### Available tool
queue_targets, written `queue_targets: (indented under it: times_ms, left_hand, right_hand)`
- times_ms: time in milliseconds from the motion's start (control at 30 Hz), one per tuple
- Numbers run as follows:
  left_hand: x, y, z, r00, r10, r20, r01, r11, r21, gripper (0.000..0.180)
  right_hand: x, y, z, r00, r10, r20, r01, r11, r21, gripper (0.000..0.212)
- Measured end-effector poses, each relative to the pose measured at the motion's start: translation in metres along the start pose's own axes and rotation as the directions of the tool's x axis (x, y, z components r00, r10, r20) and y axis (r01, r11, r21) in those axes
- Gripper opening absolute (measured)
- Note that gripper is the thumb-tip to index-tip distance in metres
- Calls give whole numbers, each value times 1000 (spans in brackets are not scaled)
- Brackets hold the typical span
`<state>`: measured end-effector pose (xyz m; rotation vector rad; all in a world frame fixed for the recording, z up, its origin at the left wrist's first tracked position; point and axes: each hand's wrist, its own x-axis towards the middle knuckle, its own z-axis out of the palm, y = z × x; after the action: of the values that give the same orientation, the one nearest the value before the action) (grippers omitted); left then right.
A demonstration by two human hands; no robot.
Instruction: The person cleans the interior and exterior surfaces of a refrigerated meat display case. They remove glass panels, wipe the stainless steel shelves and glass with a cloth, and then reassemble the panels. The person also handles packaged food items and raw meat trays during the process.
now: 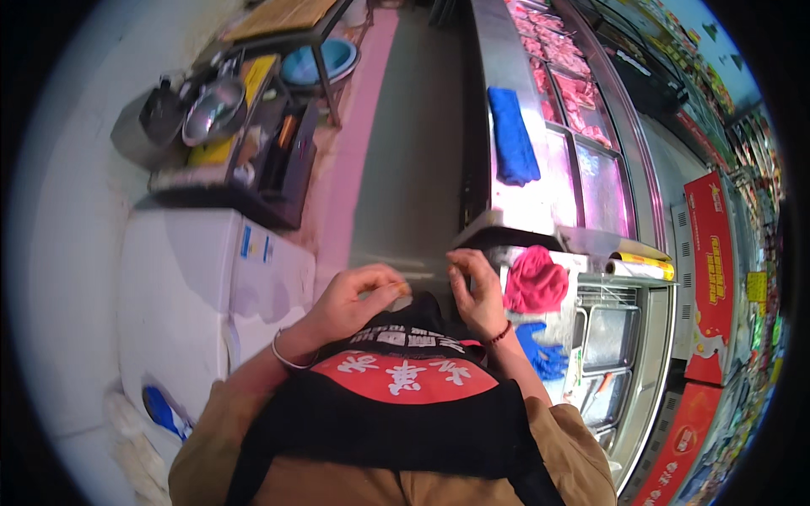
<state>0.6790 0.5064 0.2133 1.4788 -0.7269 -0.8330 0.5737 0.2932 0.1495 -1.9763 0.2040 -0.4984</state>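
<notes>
My left hand (360, 297) is raised in front of the black apron (371, 422), its fingers curled and the thumb tip close to the fingertips. Whether a small thing sits in that pinch, I cannot make out. Across a gap from it, my right hand (477, 293) is loosely bent, thumb and forefinger apart, with nothing visible between them. The crumpled pink cloth (537, 280) on the counter is nearest to my right hand. A blue glove (542, 350) lies just beyond my right wrist. The apron has a red panel (405, 378) with white lettering.
On the right, a display counter holds trays of raw meat (582, 101), a folded blue cloth (513, 137), a wide blade (612, 243) and a yellow-and-white roll (639, 266). A white chest freezer (177, 287) stands left, below a bench with metal bowls (216, 110).
</notes>
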Motion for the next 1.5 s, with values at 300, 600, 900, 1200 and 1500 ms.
queue_targets:
  times_ms: [300, 600, 900, 1200, 1500]
  left_hand:
    - [128, -19, -72, 966, -162, -201, 175, 983, 49, 31]
    - [275, -47, -206, 953, -136, -270, 166, 982, 92, 31]
    - [461, -33, -360, 942, -12, -335, 25, 999, 32, 19]
    - [662, -34, -419, 983, -68, -169, 85, 992, 96, 25]
    - [893, 37, -486, 968, 27, -248, 16, 985, 171, 29]
  right_hand:
    - [142, 78, 13, 940, 246, 238, -259, 965, 26, 16]
    - [336, 125, 71, 887, 156, 435, -154, 987, -40, 18]
    - [571, 132, 79, 898, 132, 420, -61, 982, -176, 15]
    - [718, 246, 44, 913, 322, 252, -312, 947, -81, 19]
    - [963, 316, 5, 947, 213, 241, -215, 976, -17, 18]
